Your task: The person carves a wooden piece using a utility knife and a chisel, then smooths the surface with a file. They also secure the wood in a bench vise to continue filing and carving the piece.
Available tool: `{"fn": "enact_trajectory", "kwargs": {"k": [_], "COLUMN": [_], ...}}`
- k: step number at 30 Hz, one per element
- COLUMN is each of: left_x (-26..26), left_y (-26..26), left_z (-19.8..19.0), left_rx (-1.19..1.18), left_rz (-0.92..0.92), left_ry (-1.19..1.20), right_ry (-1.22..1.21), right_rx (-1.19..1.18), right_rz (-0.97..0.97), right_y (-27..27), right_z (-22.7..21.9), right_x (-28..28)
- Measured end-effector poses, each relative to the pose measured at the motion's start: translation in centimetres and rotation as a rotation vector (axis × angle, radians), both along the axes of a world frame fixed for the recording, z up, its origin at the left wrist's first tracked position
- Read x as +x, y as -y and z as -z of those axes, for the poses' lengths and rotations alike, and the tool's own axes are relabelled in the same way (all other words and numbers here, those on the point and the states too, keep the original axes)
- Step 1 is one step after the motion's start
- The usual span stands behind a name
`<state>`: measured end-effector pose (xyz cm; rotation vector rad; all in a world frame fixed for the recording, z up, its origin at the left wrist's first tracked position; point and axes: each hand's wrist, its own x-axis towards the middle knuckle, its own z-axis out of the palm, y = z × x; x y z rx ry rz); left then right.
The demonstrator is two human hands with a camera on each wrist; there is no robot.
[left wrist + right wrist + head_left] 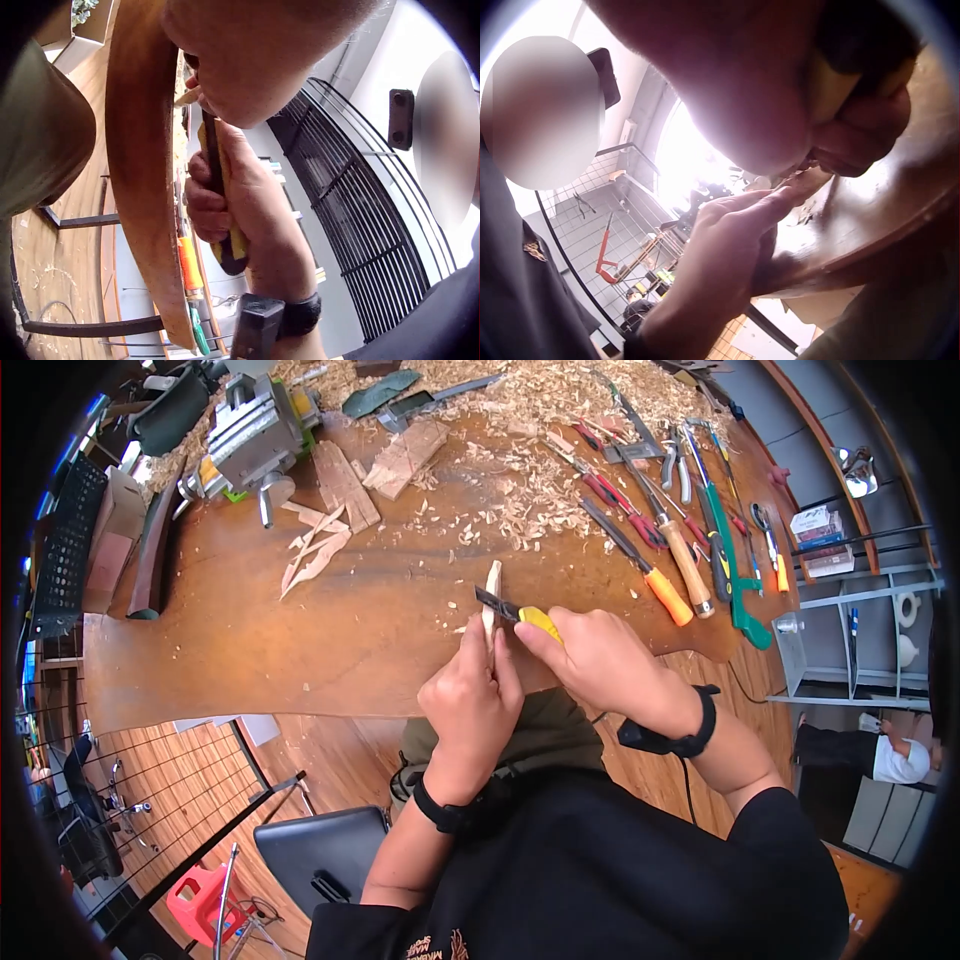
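Note:
Near the table's front edge, my left hand [468, 685] pinches a slim, pale wood stick [494, 578], its far end pointing away from me. My right hand [605, 658] grips a yellow-and-black utility knife [540, 622]. The dark blade [490, 600] lies across the stick just beyond the left fingertips. From the left wrist view, the fingers of the right hand [247, 187] curl round the knife handle [234, 251]. In the right wrist view the left hand [739, 225] reaches the stick close under the right fist, which hides most of the blade.
Wood shavings [500, 500] cover the back of the wooden table [240, 650]. A metal vise [255, 445] stands at back left beside wood offcuts [340, 485]. On the right lie an orange-handled file [668, 595], a green-handled saw [745, 610], pliers and other tools. Another person [890, 755] is at far right.

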<state>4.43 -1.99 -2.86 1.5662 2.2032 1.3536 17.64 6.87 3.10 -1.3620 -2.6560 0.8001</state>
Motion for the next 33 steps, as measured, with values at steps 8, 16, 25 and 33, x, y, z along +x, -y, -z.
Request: {"fn": "enact_trajectory", "kwargs": {"k": [8,16,25,33], "left_x": [-0.1,0.2,0.4,0.4], "left_y": [0.1,0.3,0.4,0.3], "left_z": [0.1,0.5,0.8,-0.3], "left_rx": [-0.009,0.027,0.020,-0.008], "left_rz": [0.060,0.060,0.043,0.025], "left_ry": [-0.091,-0.149,-0.112,0.037], "right_ry": [0.107,0.127,0.068,0.059], "right_rx": [0.032,0.137,-0.071,-0.082], "right_rz": [-0.031,0.029,0.043,0.070], "right_y": [-0.4,-1.0,0.9,1.1], "right_z": [-0.7,0.7,-0.4,-0.4], "right_x": [-0.5,0.3,1.3,2.1]}}
